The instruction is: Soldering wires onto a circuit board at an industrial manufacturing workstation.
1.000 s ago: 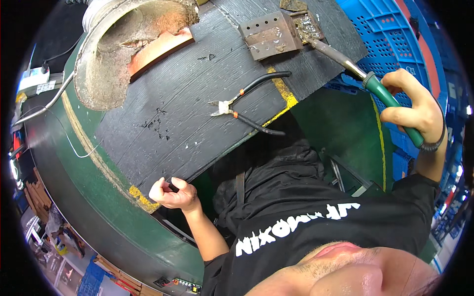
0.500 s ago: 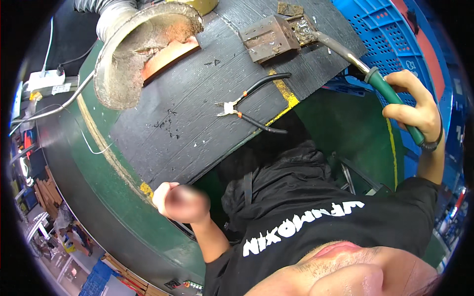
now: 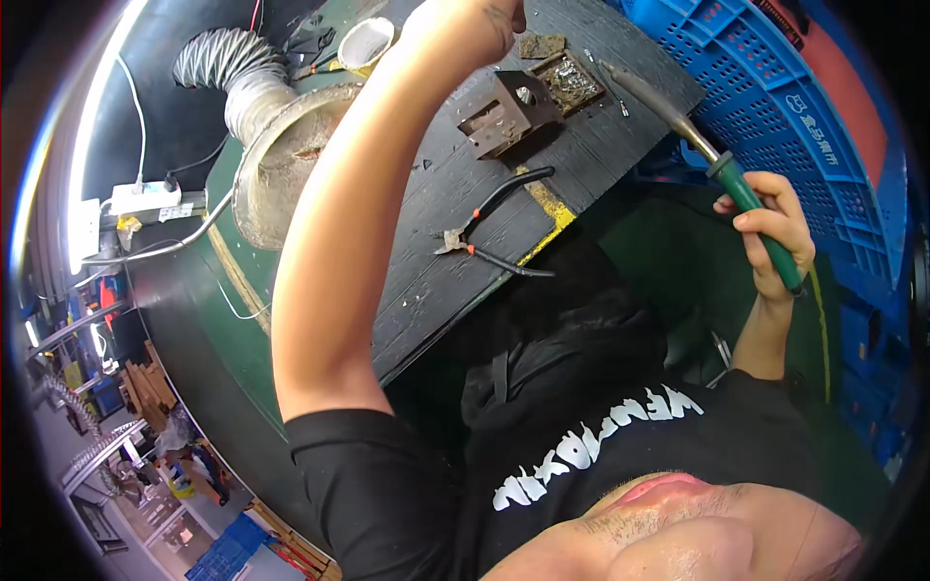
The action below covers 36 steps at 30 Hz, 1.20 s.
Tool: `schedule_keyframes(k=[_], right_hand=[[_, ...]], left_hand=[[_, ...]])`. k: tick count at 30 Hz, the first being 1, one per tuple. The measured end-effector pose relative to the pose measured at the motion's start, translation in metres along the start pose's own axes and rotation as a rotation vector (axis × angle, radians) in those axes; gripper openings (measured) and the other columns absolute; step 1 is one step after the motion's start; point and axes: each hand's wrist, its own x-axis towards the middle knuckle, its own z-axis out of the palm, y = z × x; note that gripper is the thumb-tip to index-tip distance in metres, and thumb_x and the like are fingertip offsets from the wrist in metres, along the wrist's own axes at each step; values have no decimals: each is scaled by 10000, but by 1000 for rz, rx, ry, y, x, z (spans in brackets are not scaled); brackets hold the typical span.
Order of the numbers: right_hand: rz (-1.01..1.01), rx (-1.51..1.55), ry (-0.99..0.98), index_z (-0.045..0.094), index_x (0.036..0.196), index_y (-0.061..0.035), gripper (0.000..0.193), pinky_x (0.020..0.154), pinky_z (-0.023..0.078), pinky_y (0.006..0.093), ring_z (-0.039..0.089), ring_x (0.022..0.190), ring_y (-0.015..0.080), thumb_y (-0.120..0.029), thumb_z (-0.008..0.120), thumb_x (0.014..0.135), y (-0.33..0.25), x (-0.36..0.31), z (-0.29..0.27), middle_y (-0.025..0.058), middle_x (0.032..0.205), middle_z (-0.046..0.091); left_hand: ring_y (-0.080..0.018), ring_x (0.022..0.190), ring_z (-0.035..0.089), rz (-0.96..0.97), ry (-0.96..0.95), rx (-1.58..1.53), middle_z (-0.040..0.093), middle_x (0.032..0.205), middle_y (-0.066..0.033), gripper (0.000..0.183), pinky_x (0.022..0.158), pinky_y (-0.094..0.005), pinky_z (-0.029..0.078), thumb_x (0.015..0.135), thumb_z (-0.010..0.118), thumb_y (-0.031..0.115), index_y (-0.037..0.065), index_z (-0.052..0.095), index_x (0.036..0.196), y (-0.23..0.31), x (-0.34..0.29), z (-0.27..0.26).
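Note:
A soldering iron (image 3: 746, 194) with a green handle and long metal shaft is held in my right hand (image 3: 780, 228), fingers wrapped round the handle. Its tip hovers just beyond the right side of a small metal tray (image 3: 576, 87) with solder scraps in it. Stretched across the bench, my left hand (image 3: 470, 29) reaches the top edge of the view. Its fingers are mostly cut off there, so any grip is hidden. Below the brown metal iron stand (image 3: 509, 121) lies a pair of side cutters (image 3: 475, 228) with black handles, jaws apart, touched by neither hand.
A dirty fume funnel (image 3: 262, 198) on a flexible duct (image 3: 228, 68) stands behind my left forearm. Beyond it sits a small round tub (image 3: 366, 44). Blue plastic crates (image 3: 746, 77) rise at the bench's right. A white power strip (image 3: 145, 198) is at far left.
My left hand has gone from the bench's near left edge up to the far side. My right hand has drawn down and left, and the iron's tip has moved off the tray.

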Motion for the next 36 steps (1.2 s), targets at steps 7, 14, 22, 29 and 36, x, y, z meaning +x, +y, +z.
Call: schedule_keyframes(k=[7,14,22,29,36], right_hand=[[31,-57,97,654,922,11,147,830,555,402,651,911,300,82,585,814,12,-14,-9,249,1145,543],[25,-52,85,636,938,31,160,827,561,431,649,927,320,98,560,815,27,-13,-13,279,1164,533],[14,-32,89,638,945,30,172,828,563,424,651,924,317,93,546,813,25,-11,-7,279,1150,536],[24,-52,95,636,947,31,145,821,547,396,643,904,305,40,543,835,25,-16,-11,275,1130,548],[-26,-87,71,649,965,17,135,809,536,368,643,904,279,9,569,856,22,-17,-12,254,1103,560]], left_hand=[[-350,769,678,-30,-288,227,693,824,-183,306,692,-433,538,787,702,351,52,731,839,-20,68,45],[-336,796,689,-112,-230,30,701,860,-196,415,720,-404,547,685,784,268,27,692,1010,-32,72,63],[-266,787,696,-120,-198,-134,708,821,-147,496,727,-367,549,657,776,141,18,631,1116,-39,52,58],[-174,682,613,-144,-66,-277,664,764,-72,480,670,-321,511,680,765,99,30,601,1126,8,22,23],[-201,705,633,27,-134,-294,664,763,-80,328,681,-331,518,729,700,72,51,646,1052,47,5,11]])
